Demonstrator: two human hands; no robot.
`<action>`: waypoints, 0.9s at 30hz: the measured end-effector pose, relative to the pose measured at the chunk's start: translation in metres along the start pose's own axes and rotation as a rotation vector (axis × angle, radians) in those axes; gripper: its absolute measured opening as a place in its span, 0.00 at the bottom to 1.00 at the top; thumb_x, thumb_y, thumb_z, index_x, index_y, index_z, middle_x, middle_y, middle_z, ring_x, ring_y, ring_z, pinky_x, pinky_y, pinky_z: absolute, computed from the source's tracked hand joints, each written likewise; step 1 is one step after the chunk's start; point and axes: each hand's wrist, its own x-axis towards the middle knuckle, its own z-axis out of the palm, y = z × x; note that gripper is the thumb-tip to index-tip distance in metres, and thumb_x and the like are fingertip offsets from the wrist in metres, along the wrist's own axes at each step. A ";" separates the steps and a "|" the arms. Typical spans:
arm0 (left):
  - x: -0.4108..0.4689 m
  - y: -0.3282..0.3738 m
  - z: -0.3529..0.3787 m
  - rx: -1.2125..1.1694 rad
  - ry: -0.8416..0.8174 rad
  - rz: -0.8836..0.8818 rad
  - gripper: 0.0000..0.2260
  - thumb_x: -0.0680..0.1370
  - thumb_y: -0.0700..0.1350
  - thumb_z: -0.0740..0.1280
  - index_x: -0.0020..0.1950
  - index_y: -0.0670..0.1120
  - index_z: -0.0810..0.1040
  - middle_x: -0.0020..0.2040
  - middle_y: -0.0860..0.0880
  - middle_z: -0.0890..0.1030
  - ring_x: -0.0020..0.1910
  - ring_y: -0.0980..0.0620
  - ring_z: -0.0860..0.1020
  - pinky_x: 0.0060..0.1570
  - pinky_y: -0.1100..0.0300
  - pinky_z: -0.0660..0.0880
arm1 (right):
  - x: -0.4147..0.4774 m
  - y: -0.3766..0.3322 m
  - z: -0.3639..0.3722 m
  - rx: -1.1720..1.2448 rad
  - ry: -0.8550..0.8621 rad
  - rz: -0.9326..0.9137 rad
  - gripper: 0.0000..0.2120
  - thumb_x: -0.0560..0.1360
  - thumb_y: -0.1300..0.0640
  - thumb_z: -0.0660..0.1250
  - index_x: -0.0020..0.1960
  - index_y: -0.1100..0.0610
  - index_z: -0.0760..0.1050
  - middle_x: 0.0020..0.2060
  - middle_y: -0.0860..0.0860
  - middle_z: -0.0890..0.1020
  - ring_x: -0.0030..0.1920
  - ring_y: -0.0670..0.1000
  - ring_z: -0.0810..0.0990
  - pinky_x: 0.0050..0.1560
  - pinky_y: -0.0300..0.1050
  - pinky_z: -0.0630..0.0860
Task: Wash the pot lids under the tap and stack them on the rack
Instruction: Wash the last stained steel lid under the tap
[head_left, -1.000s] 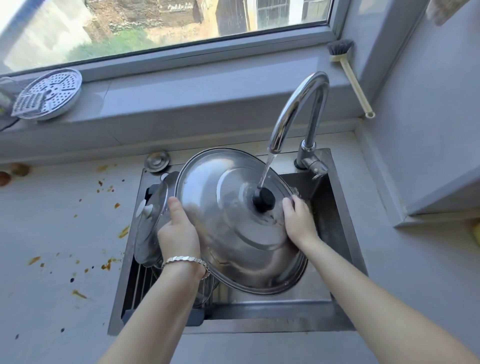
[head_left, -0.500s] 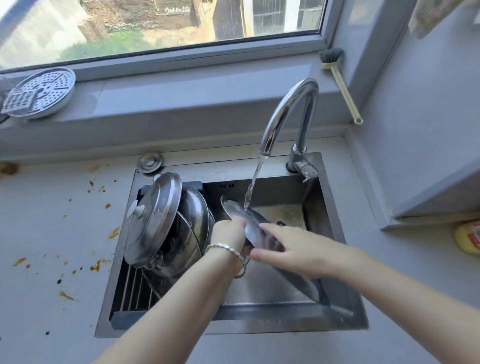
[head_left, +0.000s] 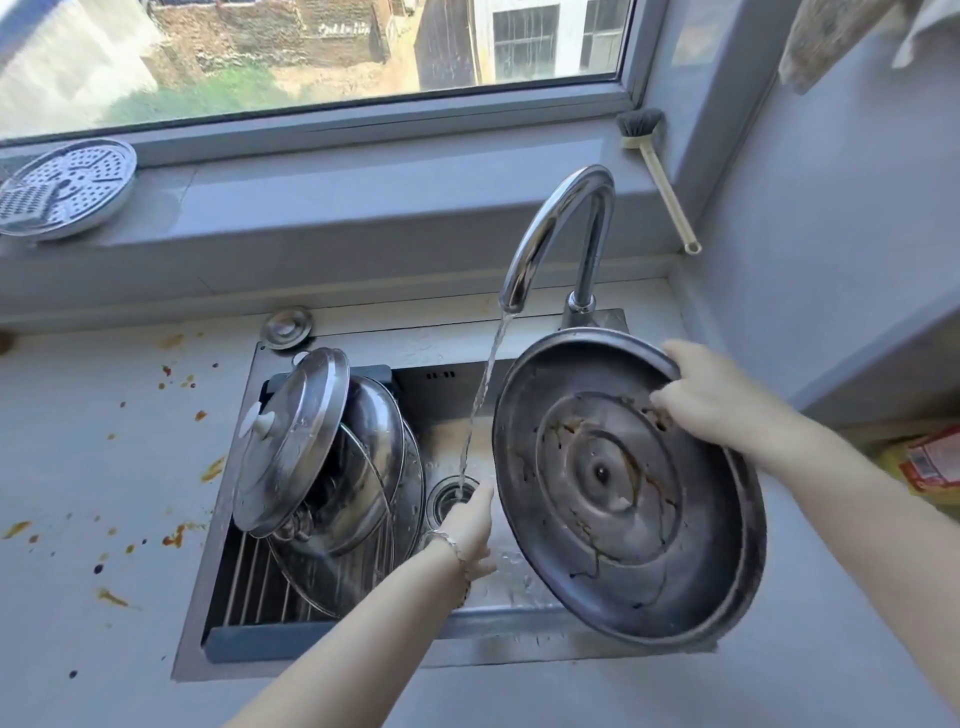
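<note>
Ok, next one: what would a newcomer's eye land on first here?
The large lid, its stained underside facing the camera, fills the right of the sink, gripped at its upper rim by the right hand. The tap is running, its stream falling just left of that lid, not onto it. Other lids lean stacked on the rack at the sink's left.

The grey table (head_left: 78, 467) has a steel sink (head_left: 493, 657) set in its middle, with a wire rack (head_left: 260, 587) in the left half. Orange food spots (head_left: 174, 535) dot the table at 9 o'clock. A small round metal cap (head_left: 287, 327) lies at 11 o'clock, just beside the sink's corner. A yellow packet (head_left: 930, 462) sits at 3 o'clock.
</note>
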 end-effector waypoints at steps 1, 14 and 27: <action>0.006 -0.009 -0.002 -0.017 -0.007 -0.067 0.30 0.77 0.60 0.57 0.72 0.43 0.61 0.64 0.42 0.70 0.61 0.41 0.72 0.64 0.48 0.67 | 0.006 0.005 -0.005 0.081 -0.013 0.045 0.07 0.72 0.68 0.63 0.42 0.56 0.71 0.38 0.57 0.77 0.39 0.55 0.74 0.37 0.44 0.69; 0.009 -0.015 -0.047 -0.045 0.407 0.327 0.25 0.77 0.62 0.55 0.35 0.41 0.71 0.35 0.46 0.75 0.36 0.48 0.74 0.38 0.61 0.72 | 0.012 0.070 0.085 0.410 0.086 0.305 0.16 0.67 0.60 0.68 0.55 0.59 0.73 0.47 0.57 0.77 0.49 0.55 0.76 0.48 0.47 0.71; -0.017 -0.005 -0.051 -0.168 0.562 0.460 0.21 0.78 0.56 0.60 0.34 0.41 0.69 0.32 0.44 0.66 0.30 0.50 0.64 0.29 0.60 0.61 | -0.012 -0.022 0.174 -0.423 -0.133 -0.714 0.39 0.75 0.34 0.35 0.76 0.57 0.51 0.74 0.52 0.46 0.76 0.54 0.48 0.71 0.46 0.39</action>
